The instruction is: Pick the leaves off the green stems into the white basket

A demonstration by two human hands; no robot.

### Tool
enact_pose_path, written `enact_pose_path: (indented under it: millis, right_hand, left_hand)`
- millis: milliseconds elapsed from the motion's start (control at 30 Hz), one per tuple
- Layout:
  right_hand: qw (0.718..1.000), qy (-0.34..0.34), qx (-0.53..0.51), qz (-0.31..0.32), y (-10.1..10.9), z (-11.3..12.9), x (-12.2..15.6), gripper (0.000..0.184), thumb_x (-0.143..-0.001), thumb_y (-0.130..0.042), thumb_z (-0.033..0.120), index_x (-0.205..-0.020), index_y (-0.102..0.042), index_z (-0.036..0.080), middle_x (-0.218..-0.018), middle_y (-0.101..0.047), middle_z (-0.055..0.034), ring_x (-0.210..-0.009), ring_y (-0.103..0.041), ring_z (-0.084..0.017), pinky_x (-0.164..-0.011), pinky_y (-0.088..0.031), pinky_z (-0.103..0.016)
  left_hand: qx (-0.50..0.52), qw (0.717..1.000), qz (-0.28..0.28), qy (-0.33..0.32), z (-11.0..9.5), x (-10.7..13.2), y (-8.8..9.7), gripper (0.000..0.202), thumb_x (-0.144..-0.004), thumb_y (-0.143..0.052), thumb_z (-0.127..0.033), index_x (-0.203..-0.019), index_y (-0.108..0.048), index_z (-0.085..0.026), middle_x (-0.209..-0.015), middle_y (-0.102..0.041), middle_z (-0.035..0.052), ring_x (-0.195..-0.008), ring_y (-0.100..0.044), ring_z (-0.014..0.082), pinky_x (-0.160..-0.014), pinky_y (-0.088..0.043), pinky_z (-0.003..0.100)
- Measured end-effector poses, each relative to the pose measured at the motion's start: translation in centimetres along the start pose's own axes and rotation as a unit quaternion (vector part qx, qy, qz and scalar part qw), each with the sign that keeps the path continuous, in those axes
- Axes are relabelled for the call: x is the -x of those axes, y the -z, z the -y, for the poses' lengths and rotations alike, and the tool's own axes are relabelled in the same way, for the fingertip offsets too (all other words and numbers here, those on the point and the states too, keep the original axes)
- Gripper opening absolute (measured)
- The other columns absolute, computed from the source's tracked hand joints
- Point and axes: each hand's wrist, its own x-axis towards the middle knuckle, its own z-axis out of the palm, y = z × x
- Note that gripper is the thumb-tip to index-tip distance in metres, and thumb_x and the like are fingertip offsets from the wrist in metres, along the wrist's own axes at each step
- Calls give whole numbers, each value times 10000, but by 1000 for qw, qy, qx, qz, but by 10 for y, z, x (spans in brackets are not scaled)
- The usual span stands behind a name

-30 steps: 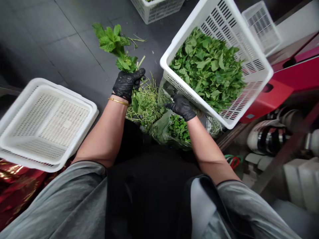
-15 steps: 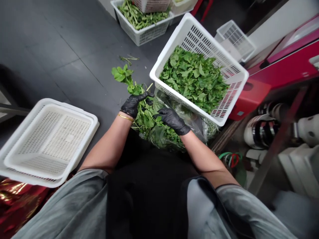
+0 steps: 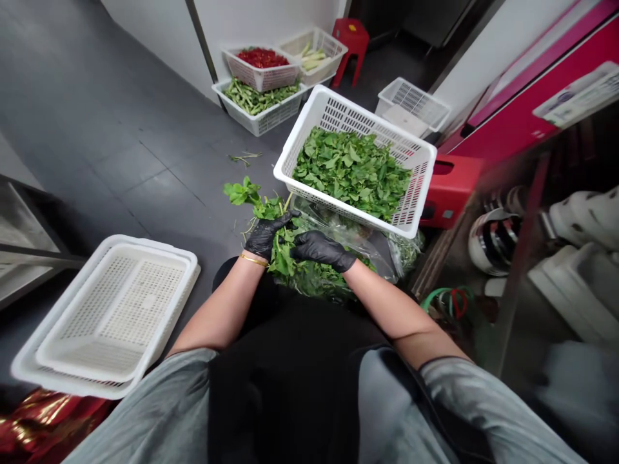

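My left hand, in a black glove with a gold bangle at the wrist, grips a bunch of leafy green herb stems. Its sprigs stick out past my fingers towards the far side. My right hand, also gloved black, closes on the lower part of the bunch beside my left hand. Beneath the hands lies a clear plastic bag with more greens inside. Just beyond it, a white slotted basket holds a heap of picked leaves.
Stacked white trays lie at my left. Farther back stand baskets of green beans, red chillies and pale vegetables. A red stool, a small white basket and a red crate stand on the right.
The view has tilted up, showing more of the room. My hands have come together on the bunch, and my right hand has moved from the bag onto the stems.
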Motion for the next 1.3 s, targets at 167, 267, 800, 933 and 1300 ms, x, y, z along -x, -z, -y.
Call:
enact_pose_path:
  millis: [167,267,800,933,1300]
  right_hand:
    - [991,17,-121,-44,1,-7,20,449,-617,-838,543,-667,-617,156,-637,-580,29,-592,-511,-102,-573,-396,-248]
    - [990,28,-123,-61,8,-5,35,431,-661,-817,536,-655,-615,155,-608,-571,32,-566,-462,-87,-542,-339,-237]
    - [921,96,-270,-265,-23,6,9,456,-627,-820,549,-647,-535,195,-616,-522,33,-579,-491,-107,-561,-396,-260]
    - [914,97,-238,-313,-35,4,1,497,-587,-846,567,-608,-529,185,-596,-460,50,-578,-411,-83,-551,-359,-249]
    - [959,87,-228,-142,5,4,28,500,-627,-873,459,-987,-686,166,-711,-654,21,-537,-556,-105,-531,-449,-250]
  left_hand:
    - [-8,1000,-18,0,-1,16,5,387,-550,-949,-294,-776,-684,-126,-616,-639,-16,-397,-474,51,-359,-339,175]
    - [14,999,-32,-3,4,24,18,426,-516,-963,-263,-682,-589,-144,-532,-517,-63,-398,-442,42,-354,-296,153]
    - [-22,999,-31,3,10,47,5,379,-572,-933,-321,-797,-694,-131,-470,-453,-88,-356,-333,27,-361,-256,178]
    - [-27,998,-45,36,23,49,-11,418,-489,-960,-292,-684,-616,-156,-464,-498,-76,-342,-372,44,-359,-268,197]
    - [-107,992,-70,19,14,44,-7,423,-401,-967,-255,-730,-738,-122,-579,-627,-17,-438,-446,60,-417,-334,209]
